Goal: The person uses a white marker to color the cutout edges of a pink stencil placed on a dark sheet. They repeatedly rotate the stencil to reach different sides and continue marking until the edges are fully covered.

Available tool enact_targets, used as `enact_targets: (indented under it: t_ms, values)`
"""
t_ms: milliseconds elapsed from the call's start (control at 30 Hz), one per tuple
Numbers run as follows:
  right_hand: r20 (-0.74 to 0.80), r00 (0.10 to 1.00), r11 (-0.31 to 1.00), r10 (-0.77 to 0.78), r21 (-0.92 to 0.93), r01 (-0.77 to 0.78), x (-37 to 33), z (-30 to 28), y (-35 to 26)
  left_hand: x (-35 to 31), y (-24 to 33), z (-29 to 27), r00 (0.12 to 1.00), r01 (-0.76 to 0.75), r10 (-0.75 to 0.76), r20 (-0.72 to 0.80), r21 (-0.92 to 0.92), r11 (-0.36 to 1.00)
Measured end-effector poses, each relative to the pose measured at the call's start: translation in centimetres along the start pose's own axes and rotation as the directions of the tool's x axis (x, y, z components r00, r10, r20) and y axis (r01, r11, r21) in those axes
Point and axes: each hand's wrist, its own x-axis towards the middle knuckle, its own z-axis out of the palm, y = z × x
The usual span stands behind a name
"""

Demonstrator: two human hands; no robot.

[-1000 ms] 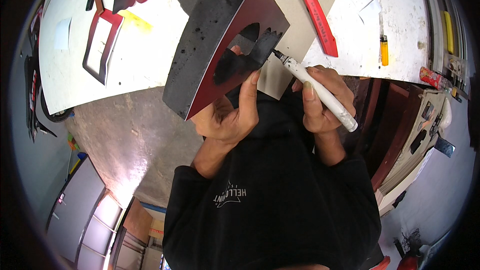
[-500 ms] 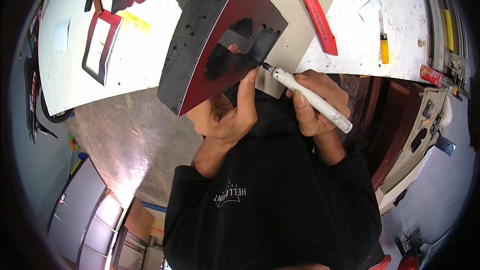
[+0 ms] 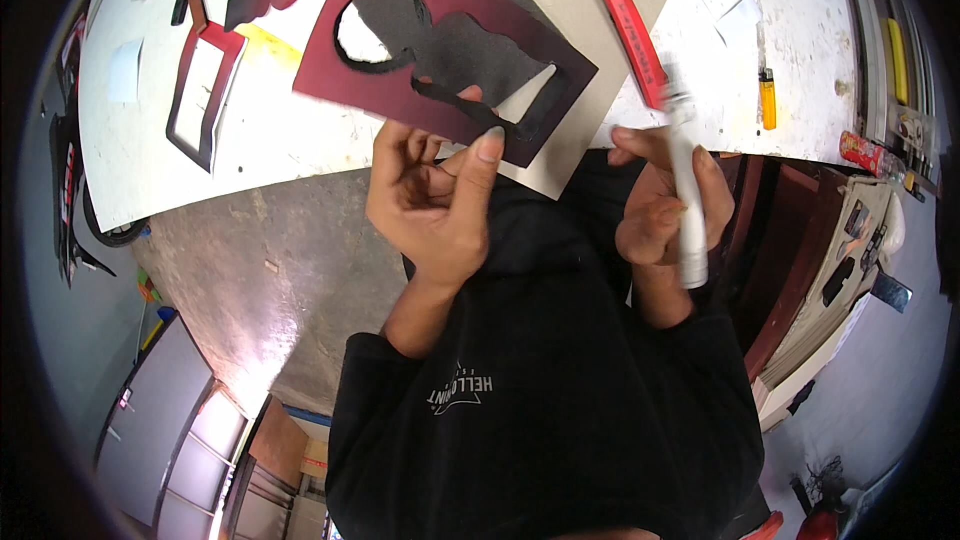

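Note:
My left hand (image 3: 432, 205) holds a thick black foam block with a dark red face (image 3: 350, 85). Its thumb presses on the near edge and other fingers reach behind, with fingertips showing through the opening. A round hole joined to a wavy-sided one is cut through the block, showing black inner walls. Off to the right, my right hand (image 3: 648, 230) is closed on a white pen-shaped tool (image 3: 688, 185), whose upper end is blurred by motion. The tool is apart from the block. Under the block lies a tan board (image 3: 570, 145).
A red-handled cutter (image 3: 635, 45) lies on the board, close to my right hand. On the white table (image 3: 130, 165) are a yellow lighter (image 3: 768, 100), a dark red frame (image 3: 183, 90) and a rounded dark red cut-out piece (image 3: 250, 6). A bottle (image 3: 868, 152) stands at the right edge.
The block has turned from tilted on its side to show its red face and opening more squarely. My right hand has drawn the white tool away to the right and swung it upright.

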Motion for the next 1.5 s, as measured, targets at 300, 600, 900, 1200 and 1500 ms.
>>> enact_targets:
  t_ms: [300,600,900,1200,1500]
  values:
    - [0.338,0.940,0.905,0.043,-0.412,0.106,1.5,0.7,-0.7,0.3,0.0,-0.6,0.984,0.177,-0.172,0.055,-0.105,0.979]
    - [0.312,0.948,0.925,0.057,-0.374,0.068,-0.3,1.0,-0.9,0.3,-0.3,-0.7,0.981,0.194,-0.189,0.054,-0.119,0.974]
    - [0.359,0.933,0.919,0.007,-0.370,0.135,0.2,1.3,-1.9,0.3,0.2,-0.7,0.974,0.224,-0.220,0.048,-0.120,0.967]
    - [0.304,0.953,0.866,0.015,-0.480,0.139,1.1,0.6,-1.0,0.3,0.4,-0.8,0.970,0.239,-0.232,0.068,-0.126,0.963]
    - [0.311,0.946,0.902,0.094,-0.429,0.052,2.3,0.9,-1.5,-0.3,0.2,-1.0,0.983,0.092,-0.094,0.161,0.018,0.996]
